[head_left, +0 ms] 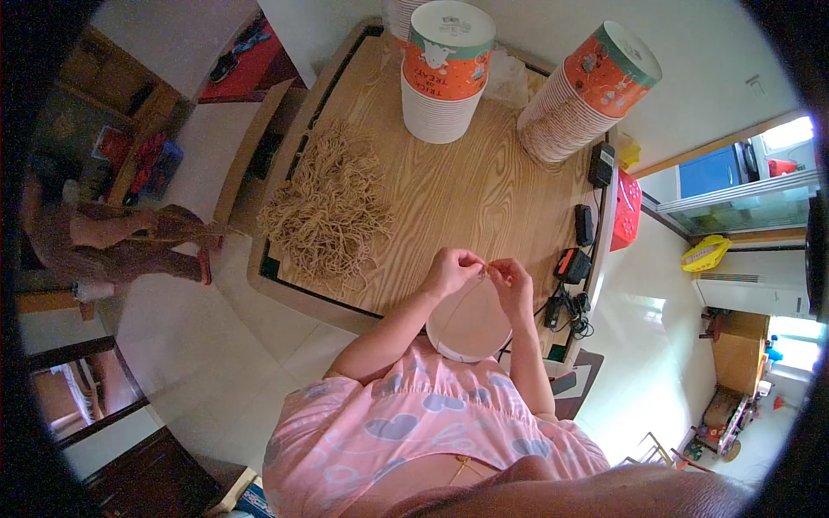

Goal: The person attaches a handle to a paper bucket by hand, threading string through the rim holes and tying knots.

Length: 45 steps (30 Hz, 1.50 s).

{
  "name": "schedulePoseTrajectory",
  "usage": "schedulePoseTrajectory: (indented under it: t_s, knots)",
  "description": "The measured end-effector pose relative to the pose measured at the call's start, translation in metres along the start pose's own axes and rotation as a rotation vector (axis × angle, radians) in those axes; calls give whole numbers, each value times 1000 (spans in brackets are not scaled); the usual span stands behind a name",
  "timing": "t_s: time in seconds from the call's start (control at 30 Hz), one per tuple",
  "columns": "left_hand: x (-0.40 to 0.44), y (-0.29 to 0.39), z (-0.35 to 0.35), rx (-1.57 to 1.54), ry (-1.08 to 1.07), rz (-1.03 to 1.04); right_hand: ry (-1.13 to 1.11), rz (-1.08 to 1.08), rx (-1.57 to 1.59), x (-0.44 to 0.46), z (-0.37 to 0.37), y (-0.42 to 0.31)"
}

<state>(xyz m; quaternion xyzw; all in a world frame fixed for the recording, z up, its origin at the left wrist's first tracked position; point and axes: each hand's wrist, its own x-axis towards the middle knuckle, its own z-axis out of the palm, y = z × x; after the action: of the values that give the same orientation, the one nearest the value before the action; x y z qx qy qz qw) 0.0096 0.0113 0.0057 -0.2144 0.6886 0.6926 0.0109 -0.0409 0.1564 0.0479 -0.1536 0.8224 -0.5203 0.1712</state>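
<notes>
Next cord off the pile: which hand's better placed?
Left, I'd say. The cord pile lies on the left hand's side; the right hand is farther across. Both are busy over the white tub, so left would need freeing first.

Glossy pale floor tiles [276, 332] surround the wood-grain bench [458, 194]; at right, bright windows [787, 135] light the pale wall [717, 78].

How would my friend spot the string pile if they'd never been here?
Start with the big wood-patterned table. On its left side, near the middle stack of orange-and-white tubs, lies a wide tan heap of string. Its messy, tangled strands set it apart from the neat, stiff tubs.
</notes>
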Motion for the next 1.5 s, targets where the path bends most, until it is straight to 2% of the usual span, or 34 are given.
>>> schedulePoseTrajectory:
  t_s: [0.17,0.57,0.87,0.97,1.07,1.17,1.5]
  knots:
    - [2,-6,0,-28,-15,-13,-14,76,-27,-1,-2,-3]
    - [5,-15,2,-39,-23,-3,-49,65,-65,0,-1,4]
    - [4,-10,1,-51,-47,-27,-38,101,69,0,1,9]
    - [-2,5,-2,35,-36,0,-65,77,140,0,1,4]
    - [-1,6,-2,60,-31,-7,-59,54,19,0,0,-1]
    - [3,-3,-1,36,-49,-23,-37,48,3,0,1,1]
    - [12,-16,-9,-320,-252,-166,-25,28,-20,0,2,6]
